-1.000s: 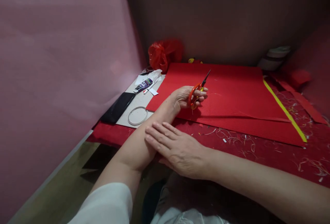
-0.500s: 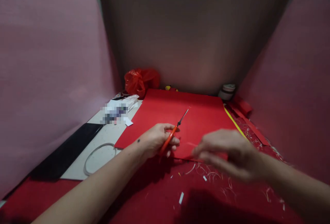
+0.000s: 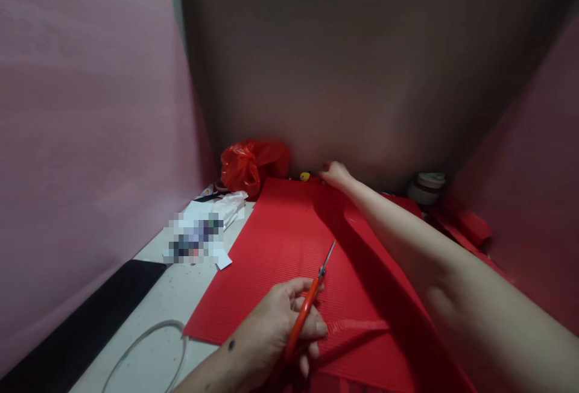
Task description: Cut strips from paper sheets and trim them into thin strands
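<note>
My left hand (image 3: 289, 320) is closed around scissors with orange handles (image 3: 302, 317); their narrow metal blades point up and away. From its fingertips a thin, translucent reddish strip (image 3: 357, 325) stretches right, above the red ribbed sheet (image 3: 266, 248). My right hand (image 3: 338, 175) reaches across to the far edge of that sheet, close to a small yellow object (image 3: 304, 176). Its fingers are mostly hidden, so whether they grip anything is unclear. The right forearm casts a dark shadow over the sheet.
A red plastic bag (image 3: 246, 167) sits at the back left, near white papers (image 3: 221, 257) and a pale cable loop (image 3: 142, 339). A black panel (image 3: 113, 302) lies at left. A white roll (image 3: 427, 187) stands at the back right. Pink sheeting (image 3: 90, 110) walls the sides.
My right hand has moved from the near edge to the far edge of the sheet. The left hand still holds the scissors, with the strip now at its fingertips. The view has shifted.
</note>
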A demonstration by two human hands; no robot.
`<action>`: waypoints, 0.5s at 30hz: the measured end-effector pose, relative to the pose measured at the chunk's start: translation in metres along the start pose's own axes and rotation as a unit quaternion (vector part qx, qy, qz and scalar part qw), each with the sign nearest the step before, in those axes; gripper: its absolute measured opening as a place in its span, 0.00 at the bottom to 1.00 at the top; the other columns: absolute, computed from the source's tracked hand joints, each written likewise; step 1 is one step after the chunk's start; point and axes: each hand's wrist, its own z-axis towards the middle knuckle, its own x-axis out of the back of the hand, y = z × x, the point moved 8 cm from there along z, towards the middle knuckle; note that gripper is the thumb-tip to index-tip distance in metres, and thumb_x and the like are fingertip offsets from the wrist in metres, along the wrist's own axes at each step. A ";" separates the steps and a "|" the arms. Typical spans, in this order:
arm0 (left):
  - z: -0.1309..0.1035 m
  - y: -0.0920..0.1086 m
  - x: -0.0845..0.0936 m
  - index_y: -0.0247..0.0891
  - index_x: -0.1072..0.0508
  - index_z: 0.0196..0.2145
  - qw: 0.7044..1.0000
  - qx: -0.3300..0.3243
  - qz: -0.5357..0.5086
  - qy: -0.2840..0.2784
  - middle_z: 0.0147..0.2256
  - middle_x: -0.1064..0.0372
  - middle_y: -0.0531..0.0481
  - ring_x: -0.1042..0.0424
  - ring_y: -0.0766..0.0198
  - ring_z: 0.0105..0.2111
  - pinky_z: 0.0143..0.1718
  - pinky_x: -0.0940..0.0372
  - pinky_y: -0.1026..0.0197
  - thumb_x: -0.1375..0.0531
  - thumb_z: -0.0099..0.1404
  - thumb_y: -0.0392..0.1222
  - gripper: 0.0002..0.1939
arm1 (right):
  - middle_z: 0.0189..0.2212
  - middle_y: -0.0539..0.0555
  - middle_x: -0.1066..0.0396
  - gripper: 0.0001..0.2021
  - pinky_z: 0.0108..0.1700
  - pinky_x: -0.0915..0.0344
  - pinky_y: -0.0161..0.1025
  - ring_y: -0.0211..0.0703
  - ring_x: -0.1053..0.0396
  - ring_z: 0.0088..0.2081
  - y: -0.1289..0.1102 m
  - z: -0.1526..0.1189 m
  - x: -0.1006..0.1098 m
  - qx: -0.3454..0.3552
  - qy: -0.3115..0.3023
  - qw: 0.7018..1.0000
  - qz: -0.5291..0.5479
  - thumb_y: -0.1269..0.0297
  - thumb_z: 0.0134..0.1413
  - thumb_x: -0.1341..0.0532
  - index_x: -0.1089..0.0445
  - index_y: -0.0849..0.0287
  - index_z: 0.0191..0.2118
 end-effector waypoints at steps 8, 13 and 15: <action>0.000 0.001 -0.007 0.31 0.39 0.47 0.997 0.071 -0.007 0.017 0.20 0.37 0.55 0.38 0.72 0.17 0.14 0.42 0.72 0.39 0.49 0.30 0.25 | 0.39 0.67 0.28 0.24 0.36 0.34 0.42 0.58 0.28 0.41 -0.002 0.026 -0.039 -0.068 -0.095 0.992 -0.047 0.47 0.46 0.40 0.27 0.64 0.40; 0.000 0.000 -0.008 0.31 0.39 0.48 0.997 0.075 -0.003 0.021 0.20 0.37 0.55 0.37 0.71 0.17 0.14 0.42 0.72 0.39 0.48 0.31 0.28 | 0.36 0.65 0.27 0.24 0.35 0.35 0.41 0.55 0.28 0.38 -0.002 0.025 -0.039 -0.093 -0.112 0.988 -0.057 0.46 0.45 0.39 0.26 0.63 0.38; 0.001 0.000 -0.008 0.30 0.39 0.48 0.997 0.070 0.002 0.014 0.20 0.37 0.54 0.37 0.71 0.17 0.14 0.42 0.71 0.39 0.48 0.31 0.28 | 0.36 0.65 0.26 0.24 0.34 0.35 0.40 0.54 0.27 0.38 0.000 0.024 -0.037 -0.100 -0.113 0.987 -0.056 0.46 0.46 0.40 0.26 0.63 0.39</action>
